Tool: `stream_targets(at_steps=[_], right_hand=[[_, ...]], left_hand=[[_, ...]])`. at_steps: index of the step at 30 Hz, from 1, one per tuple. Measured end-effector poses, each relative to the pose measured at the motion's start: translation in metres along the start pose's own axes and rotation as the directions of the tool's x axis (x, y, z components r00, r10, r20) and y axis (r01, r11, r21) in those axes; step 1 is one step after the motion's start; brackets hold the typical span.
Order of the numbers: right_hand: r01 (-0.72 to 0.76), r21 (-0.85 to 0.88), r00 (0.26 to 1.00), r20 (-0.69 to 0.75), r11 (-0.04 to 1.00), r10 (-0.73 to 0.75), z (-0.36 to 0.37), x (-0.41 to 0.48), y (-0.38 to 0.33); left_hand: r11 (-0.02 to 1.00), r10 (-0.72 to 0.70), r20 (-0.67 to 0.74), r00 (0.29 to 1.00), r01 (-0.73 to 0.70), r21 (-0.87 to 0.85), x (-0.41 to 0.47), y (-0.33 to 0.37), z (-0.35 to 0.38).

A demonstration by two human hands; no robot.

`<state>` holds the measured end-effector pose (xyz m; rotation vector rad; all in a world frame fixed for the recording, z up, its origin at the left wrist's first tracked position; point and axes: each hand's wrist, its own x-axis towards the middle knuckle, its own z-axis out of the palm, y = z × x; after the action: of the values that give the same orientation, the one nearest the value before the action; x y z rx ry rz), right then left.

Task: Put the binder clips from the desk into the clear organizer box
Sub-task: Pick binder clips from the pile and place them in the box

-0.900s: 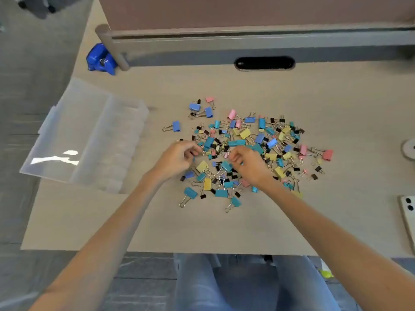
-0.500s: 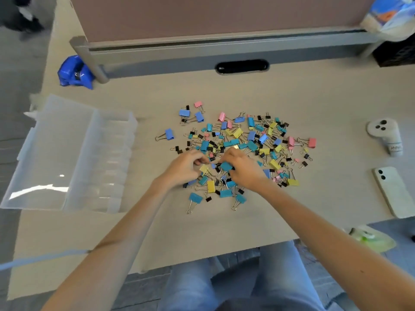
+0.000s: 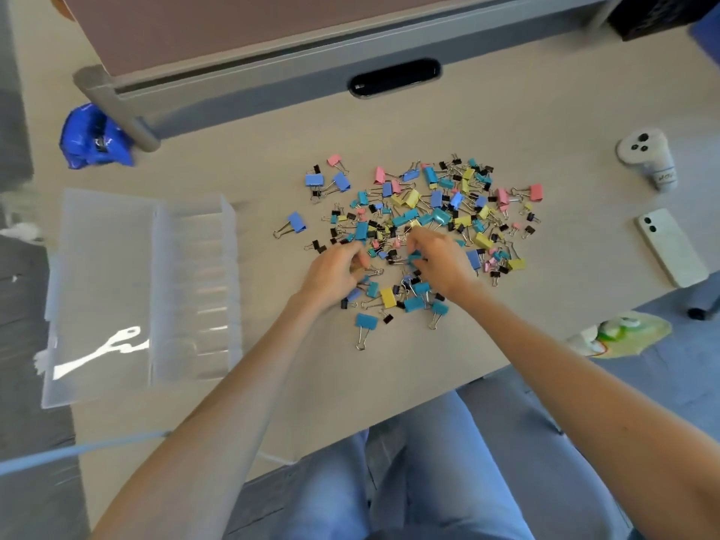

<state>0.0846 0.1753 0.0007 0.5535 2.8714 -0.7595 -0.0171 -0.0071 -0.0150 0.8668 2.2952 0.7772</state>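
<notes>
A heap of several binder clips [image 3: 436, 204], blue, teal, yellow, pink and black, is spread over the middle of the beige desk [image 3: 545, 111]. Both hands are in the near side of the heap. My left hand [image 3: 335, 272] has its fingers curled around clips, with wire handles showing at its fingertips. My right hand [image 3: 440, 259] pinches a teal clip [image 3: 415, 257] between thumb and fingers. The clear organizer box [image 3: 117, 290] lies open at the desk's left edge, its lid to the left and its row of narrow compartments to the right; I see no clips in it.
A blue object [image 3: 93, 138] sits at the back left by a grey partition post [image 3: 117, 107]. A white controller [image 3: 646, 155] and a white phone [image 3: 672, 245] lie at the right. A black cable slot [image 3: 393, 77] is behind the heap. Near desk edge runs just below the hands.
Both hands stayed in the near side of the heap, fingers working closer together among the clips. The camera view shifted, so the desk now appears tilted and the box sits further left.
</notes>
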Motion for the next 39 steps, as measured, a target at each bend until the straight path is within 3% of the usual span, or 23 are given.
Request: stream_targets(at_steps=[4, 7, 9, 12, 14, 16, 18, 19, 21, 24, 26, 27, 29, 31, 36, 39], right_hand=[[-0.127, 0.225, 0.988, -0.061, 0.966, 0.145, 0.004, -0.004, -0.01], [-0.274, 0.419, 0.957, 0.029, 0.866, 0.289, 0.013, -0.01, -0.023], [-0.369, 0.603, 0.922, 0.143, 0.707, 0.359, 0.016, -0.017, -0.034], [-0.453, 0.84, 0.864, 0.331, 0.298, 0.379, 0.016, -0.026, -0.048], [-0.468, 0.881, 0.831, 0.413, 0.067, 0.372, 0.018, -0.029, -0.053], [-0.461, 0.885, 0.818, 0.452, -0.063, 0.357, 0.019, -0.032, -0.055], [-0.452, 0.883, 0.817, 0.467, -0.126, 0.337, 0.019, -0.036, -0.055], [-0.461, 0.885, 0.823, 0.455, -0.069, 0.339, 0.019, -0.037, -0.053], [-0.473, 0.85, 0.853, 0.375, 0.233, 0.363, 0.02, -0.037, -0.05], [-0.499, 0.692, 0.857, 0.306, 0.521, 0.415, 0.025, -0.037, -0.046], [-0.393, 0.396, 0.919, 0.203, 0.83, 0.338, 0.027, -0.039, -0.042], [-0.327, 0.231, 0.94, 0.177, 0.916, 0.291, 0.027, -0.041, -0.04], [-0.217, 0.039, 0.966, 0.153, 0.975, 0.209, 0.028, -0.045, -0.036], [-0.154, -0.035, 0.977, 0.145, 0.988, 0.157, 0.029, -0.046, -0.033], [-0.07, -0.112, 0.987, 0.138, 0.991, 0.085, 0.032, -0.042, -0.03], [-0.004, -0.134, 0.992, 0.122, 0.991, 0.02, 0.032, -0.041, -0.029]], left_hand=[[0.978, -0.087, -0.046, 0.995, 0.077, -0.194, -0.004, -0.01, -0.007], [0.953, -0.142, -0.06, 0.988, 0.12, -0.279, -0.008, -0.018, -0.015], [0.932, -0.183, -0.043, 0.982, 0.159, -0.327, -0.011, -0.023, -0.019], [0.853, -0.25, -0.017, 0.968, 0.212, -0.477, -0.016, -0.031, -0.022], [0.804, -0.281, 0.026, 0.959, 0.25, -0.54, -0.02, -0.032, -0.023], [0.769, -0.311, 0.056, 0.949, 0.286, -0.572, -0.022, -0.03, -0.023], [0.74, -0.353, 0.067, 0.933, 0.322, -0.591, -0.023, -0.027, -0.023], [0.735, -0.37, 0.067, 0.927, 0.336, -0.589, -0.023, -0.026, -0.022], [0.764, -0.384, 0.052, 0.922, 0.349, -0.543, -0.026, -0.025, -0.02], [0.924, -0.324, -0.042, 0.945, 0.306, -0.231, -0.034, -0.026, -0.017], [0.967, -0.25, -0.128, 0.96, 0.254, 0.021, -0.036, -0.03, -0.012], [0.969, -0.215, -0.163, 0.963, 0.231, 0.092, -0.036, -0.031, -0.01], [0.961, -0.184, -0.205, 0.961, 0.22, 0.169, -0.037, -0.033, -0.006], [0.94, -0.207, -0.213, 0.955, 0.255, 0.226, -0.038, -0.036, -0.002], [0.921, -0.25, -0.231, 0.94, 0.305, 0.243, -0.038, -0.037, 0.003], [0.938, -0.284, -0.235, 0.93, 0.321, 0.135, -0.036, -0.036, 0.002]])
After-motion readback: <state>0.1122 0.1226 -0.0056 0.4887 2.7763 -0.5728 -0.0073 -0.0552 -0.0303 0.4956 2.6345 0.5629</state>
